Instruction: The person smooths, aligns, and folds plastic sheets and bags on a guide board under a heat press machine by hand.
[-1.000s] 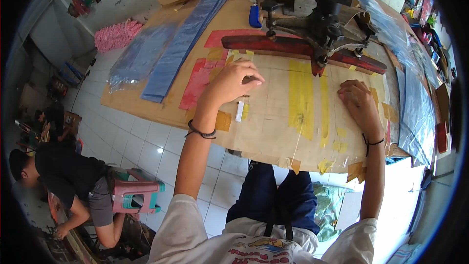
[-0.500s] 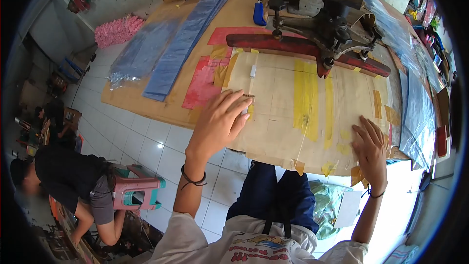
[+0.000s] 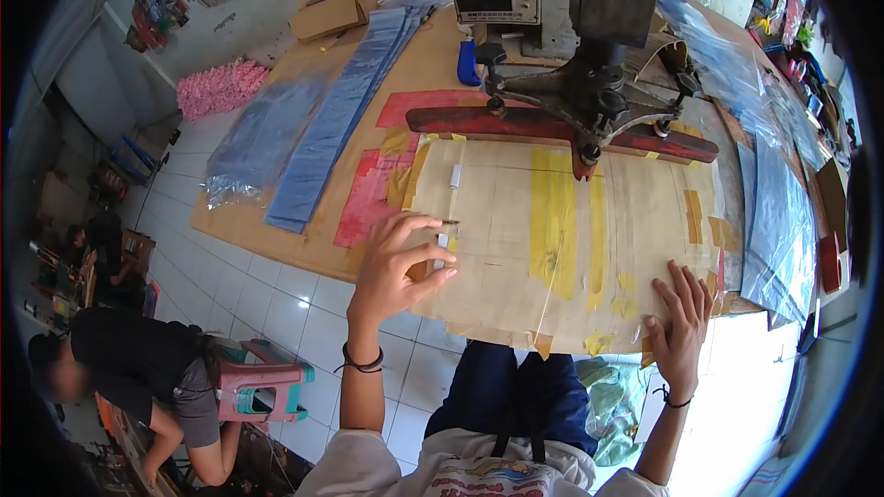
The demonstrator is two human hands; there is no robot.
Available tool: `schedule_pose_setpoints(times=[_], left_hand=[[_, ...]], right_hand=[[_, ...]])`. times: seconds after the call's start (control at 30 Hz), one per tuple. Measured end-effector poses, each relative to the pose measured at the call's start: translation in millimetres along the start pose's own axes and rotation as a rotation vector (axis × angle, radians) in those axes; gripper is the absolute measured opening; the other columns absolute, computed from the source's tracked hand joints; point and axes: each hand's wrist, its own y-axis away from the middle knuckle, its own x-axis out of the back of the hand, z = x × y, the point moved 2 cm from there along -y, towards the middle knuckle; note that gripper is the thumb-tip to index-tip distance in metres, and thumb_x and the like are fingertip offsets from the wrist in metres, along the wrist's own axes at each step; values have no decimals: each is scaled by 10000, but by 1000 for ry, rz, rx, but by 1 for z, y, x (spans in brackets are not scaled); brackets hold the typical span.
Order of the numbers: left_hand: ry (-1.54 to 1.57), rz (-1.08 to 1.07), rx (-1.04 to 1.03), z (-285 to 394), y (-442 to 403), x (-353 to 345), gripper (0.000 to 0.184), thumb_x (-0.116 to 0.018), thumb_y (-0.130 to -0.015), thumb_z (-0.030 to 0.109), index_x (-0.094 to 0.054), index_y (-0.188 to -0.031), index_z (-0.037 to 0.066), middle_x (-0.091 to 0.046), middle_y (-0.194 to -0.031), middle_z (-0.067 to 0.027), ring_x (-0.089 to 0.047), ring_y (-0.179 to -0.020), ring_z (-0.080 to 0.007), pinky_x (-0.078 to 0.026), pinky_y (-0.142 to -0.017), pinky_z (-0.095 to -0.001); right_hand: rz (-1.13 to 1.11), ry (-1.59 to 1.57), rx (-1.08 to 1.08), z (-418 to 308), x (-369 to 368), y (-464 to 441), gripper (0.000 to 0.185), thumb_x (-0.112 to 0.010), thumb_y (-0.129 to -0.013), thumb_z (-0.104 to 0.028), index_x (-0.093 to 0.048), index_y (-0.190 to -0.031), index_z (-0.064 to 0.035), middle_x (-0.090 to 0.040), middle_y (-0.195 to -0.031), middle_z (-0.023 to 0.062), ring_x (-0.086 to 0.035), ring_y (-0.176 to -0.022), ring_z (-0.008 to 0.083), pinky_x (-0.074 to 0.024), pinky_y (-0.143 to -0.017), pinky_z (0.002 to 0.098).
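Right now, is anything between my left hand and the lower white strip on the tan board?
Nothing visible. Your left hand is at the lower white strip, its fingers partly covering it. The red bar lies farther up, beyond both. I can't tell whether the fingers touch the strip.

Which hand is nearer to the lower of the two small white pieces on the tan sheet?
Left. The left hand has its fingers right at the white piece; the right hand is across the tan sheet, at its near right corner.

A printed whitish shirt (image 3: pixel 497 477) tops navy trousers (image 3: pixel 470 398).
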Motion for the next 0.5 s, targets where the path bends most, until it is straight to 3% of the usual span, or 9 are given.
schedule_pose_setpoints(times=[0.23, 0.27, 0.37, 0.4, 0.5], left_hand=[[30, 68, -22, -1, 2, -2, 152, -884, -685, 245, -792, -797, 201, -675, -1172, 12, -580, -1173, -244, -423, -1014, -443], [36, 75, -20, -1, 2, -4, 156, -889, -675, 247, -795, -793, 203, -677, -1170, 12, -579, -1176, -244, -423, -1014, -444], [6, 111, -34, 2, 2, -4, 173, -901, -648, 241, -804, -788, 212, -682, -1160, 15, -585, -1168, -243, -426, -1009, -441], [2, 115, -36, 2, 2, -4, 179, -904, -641, 238, -806, -789, 213, -684, -1158, 13, -587, -1164, -244, -428, -1007, -439], [-2, 120, -38, 3, 3, -3, 192, -909, -628, 228, -810, -791, 215, -691, -1148, 7, -596, -1151, -246, -433, -999, -433]], right_hand=[[150, -32, -6, 5, -12, 3, 404, -596, -941, -410, -719, -1139, -81, -615, -1391, 127, -514, -1328, 344, -316, -1131, 494], [265, -61, -8, 2, -16, 3, 377, -565, -979, -405, -753, -1044, -86, -687, -1287, 94, -573, -1251, 305, -342, -1082, 450], [397, -114, -72, 4, -31, 8, 391, -542, -1007, -399, -772, -951, -89, -736, -1182, 61, -603, -1188, 275, -343, -1060, 415], [458, -128, -98, 1, -33, 7, 394, -542, -1014, -388, -779, -899, -94, -756, -1121, 34, -614, -1153, 249, -335, -1051, 396], [441, -149, -100, 0, -33, 9, 259, -586, -984, -238, -765, -926, -59, -748, -1147, 60, -614, -1183, 269, -327, -1075, 412]])
